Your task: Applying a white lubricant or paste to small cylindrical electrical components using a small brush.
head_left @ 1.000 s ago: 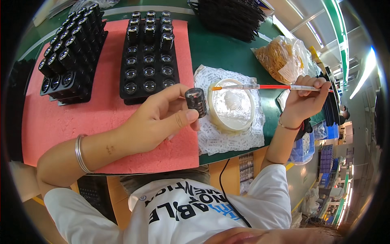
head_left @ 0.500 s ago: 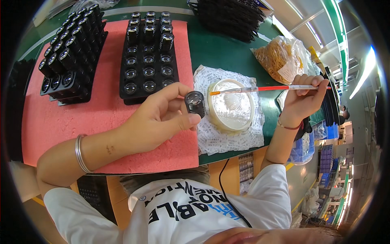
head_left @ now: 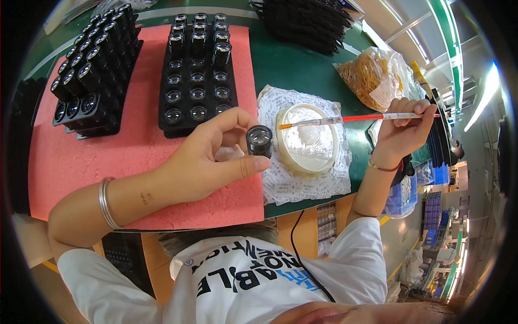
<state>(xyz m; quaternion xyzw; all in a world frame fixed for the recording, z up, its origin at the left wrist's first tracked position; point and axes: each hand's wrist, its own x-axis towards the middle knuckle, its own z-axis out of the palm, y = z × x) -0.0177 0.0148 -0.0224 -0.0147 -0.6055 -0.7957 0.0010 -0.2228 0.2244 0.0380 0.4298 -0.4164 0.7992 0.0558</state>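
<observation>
Cylinder (head_left: 259,141), short and black with a clear, glassy round end facing up, sits in the grip of the left hand (head_left: 208,155), at the right edge of a pink foam mat (head_left: 81,167). That hand is partly closed, its thumb in front and its forefinger arched behind, pinching the cylinder between them. The right hand (head_left: 404,127) is curled nearly closed around the far end of a thin paintbrush (head_left: 360,117), which has a red handle and orange-yellow bristles. The brush lies almost level, bristles pointing left toward the cylinder but apart from it. The bristles are over the left rim of a round whitish dish (head_left: 287,161); whether they touch it cannot be told. The dish rests on a printed white paper sheet (head_left: 302,190) just beside the mat.

On the mat, beyond the left hand, stands a black tray (head_left: 183,131) with upright cylinders in its far rows and round, glassy pieces in the nearer ones. Left of it is a stack of black trays (head_left: 102,125) crowded with similar cylinders. Farther out, the green table (head_left: 302,73) carries a clear bag of yellowish pieces (head_left: 372,78) and a heap of dark strips (head_left: 302,24).
</observation>
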